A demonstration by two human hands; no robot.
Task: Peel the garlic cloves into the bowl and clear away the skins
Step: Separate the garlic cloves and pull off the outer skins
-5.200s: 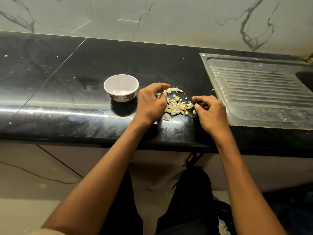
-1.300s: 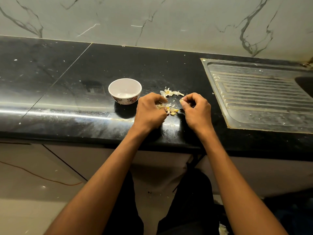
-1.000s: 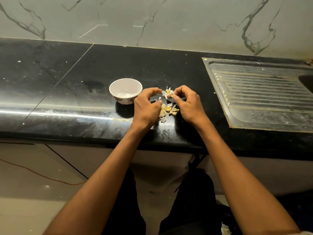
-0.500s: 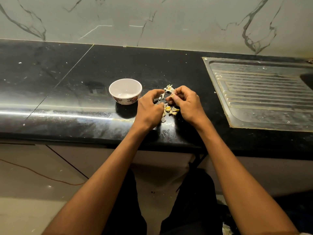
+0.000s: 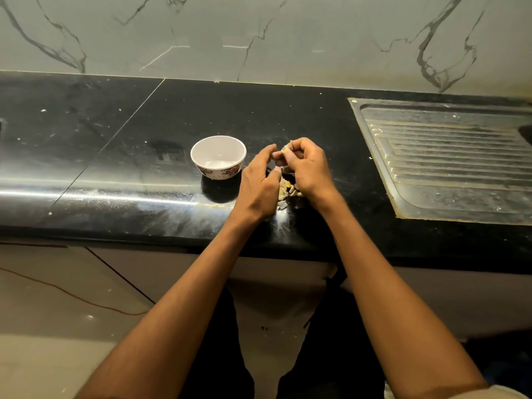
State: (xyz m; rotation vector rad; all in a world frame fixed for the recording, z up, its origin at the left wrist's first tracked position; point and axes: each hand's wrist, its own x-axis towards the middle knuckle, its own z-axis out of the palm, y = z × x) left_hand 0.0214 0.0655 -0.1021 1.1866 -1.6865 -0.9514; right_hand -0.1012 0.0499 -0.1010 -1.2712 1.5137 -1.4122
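Both hands had lifted off the surface [image 5: 121, 168], right hand [image 5: 306, 168] pinching a clove [image 5: 285, 151], left hand [image 5: 259, 187] nearer the bowl [image 5: 218, 156], curled beside it.

- Dim, warm indoor light.
- A bright glare streak runs along the glossy worktop [image 5: 115, 194] front edge.
- The bowl [image 5: 218, 156] casts a dark shadow toward the viewer.
- Wide-angle bending curves the edges; focus is slightly soft.

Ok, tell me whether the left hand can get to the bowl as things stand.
Probably yes. The bowl stands on the countertop just left of the left hand, with only bare counter between them. But its fingers meet the right hand at a small piece, so it would likely have to let go first.
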